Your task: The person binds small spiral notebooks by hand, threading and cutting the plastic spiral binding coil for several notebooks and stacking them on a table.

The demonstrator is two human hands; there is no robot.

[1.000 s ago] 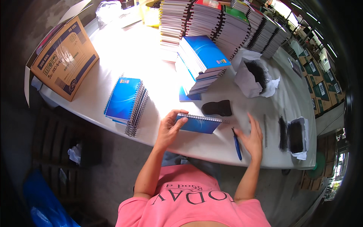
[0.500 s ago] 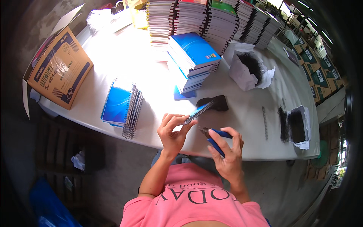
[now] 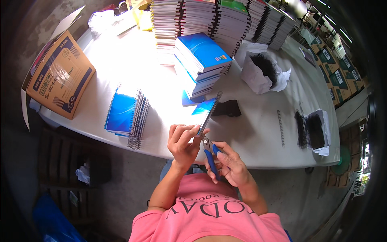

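A blue spiral-bound notebook (image 3: 206, 109) is held on edge above the near rim of the worktop (image 3: 258, 133), its wire spine facing the camera and running from the fingers up toward the stacks. The left hand (image 3: 183, 142) pinches the lower end of that spine between thumb and fingertips. Just beside it, the right hand (image 3: 229, 166) is closed around the blue handles of a pair of pliers (image 3: 209, 152), whose metal tip meets the bottom of the spine. The worktop is white and carries a short pile of finished blue notebooks (image 3: 127, 115) to the left, a taller pile of blue-covered ones (image 3: 203, 60) behind the held one, and rows of high stacks (image 3: 209, 18) along the far edge. A cardboard box (image 3: 60, 76) overhangs the left corner; loose black wire coils (image 3: 310, 129) lie to the right, near a crumpled white bag (image 3: 262, 70). Below the worktop shows a bare concrete floor (image 3: 121, 181). Both forearms rise from the lower edge, elbows bent, hands meeting before a pink shirt (image 3: 205, 218).
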